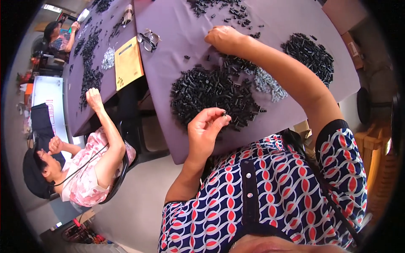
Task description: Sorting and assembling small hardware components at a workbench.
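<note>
My left hand point(205, 131) pinches a small dark piece point(225, 114) between thumb and fingertips, just above the near edge of a big pile of short black tube-like pieces point(211, 92). Farther across the table, my right hand point(225, 39) is closed with its fingers curled down. Whatever lies inside those fingers is hidden. Beneath my right forearm lies a small heap of shiny clear or silvery pieces point(270, 84), beside the black pile. Another heap of black pieces point(310, 57) rests on the right, and scattered black ones point(223, 8) lie at the far side.
A purple-grey cloth point(162, 88) covers the table. To the left are folded glasses point(148, 40) and a yellow envelope point(128, 63). A co-worker point(93, 164) sits at the left with one hand near more black pieces point(90, 59); another person point(61, 38) sits farther back.
</note>
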`<action>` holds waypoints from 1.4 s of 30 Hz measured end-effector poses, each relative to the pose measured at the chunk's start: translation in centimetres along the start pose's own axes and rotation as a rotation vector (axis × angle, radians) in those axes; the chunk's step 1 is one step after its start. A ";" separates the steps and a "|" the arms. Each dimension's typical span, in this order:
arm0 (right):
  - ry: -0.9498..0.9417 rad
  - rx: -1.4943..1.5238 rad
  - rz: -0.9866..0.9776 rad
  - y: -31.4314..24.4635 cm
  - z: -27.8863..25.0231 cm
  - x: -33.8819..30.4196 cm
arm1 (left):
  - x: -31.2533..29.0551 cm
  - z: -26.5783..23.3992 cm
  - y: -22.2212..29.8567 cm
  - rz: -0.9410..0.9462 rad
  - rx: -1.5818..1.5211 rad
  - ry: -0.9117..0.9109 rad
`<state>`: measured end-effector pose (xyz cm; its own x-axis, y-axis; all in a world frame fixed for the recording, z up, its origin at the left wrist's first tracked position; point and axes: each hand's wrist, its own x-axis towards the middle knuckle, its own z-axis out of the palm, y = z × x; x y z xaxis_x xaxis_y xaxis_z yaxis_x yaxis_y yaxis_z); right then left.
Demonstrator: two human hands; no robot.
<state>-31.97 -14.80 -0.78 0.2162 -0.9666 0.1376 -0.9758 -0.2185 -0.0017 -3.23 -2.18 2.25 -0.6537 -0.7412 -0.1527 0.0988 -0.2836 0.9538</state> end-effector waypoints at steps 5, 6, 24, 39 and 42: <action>0.216 0.321 -0.038 -2.1 -2.6 -3.9 | 0.6 -0.6 0.0 -0.030 -0.071 0.036; 0.231 0.429 -0.050 -3.5 -4.1 -5.1 | 0.4 -0.5 0.0 -0.026 -0.086 0.039; 0.032 1.958 0.290 -9.8 -6.3 -21.7 | -0.2 4.7 0.2 -0.120 0.086 -0.113; 0.079 1.517 0.072 -9.5 -7.9 -22.1 | -0.1 4.4 0.2 -0.303 0.075 -0.247; -0.029 1.333 -0.029 -9.0 -9.3 -21.6 | 0.3 4.0 0.8 -0.483 -0.095 -0.309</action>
<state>-28.12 9.29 5.50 0.2533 -0.9581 0.1336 -0.1973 -0.1863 -0.9625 -6.35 -0.22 3.95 -0.8285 -0.3061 -0.4689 -0.2077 -0.6096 0.7650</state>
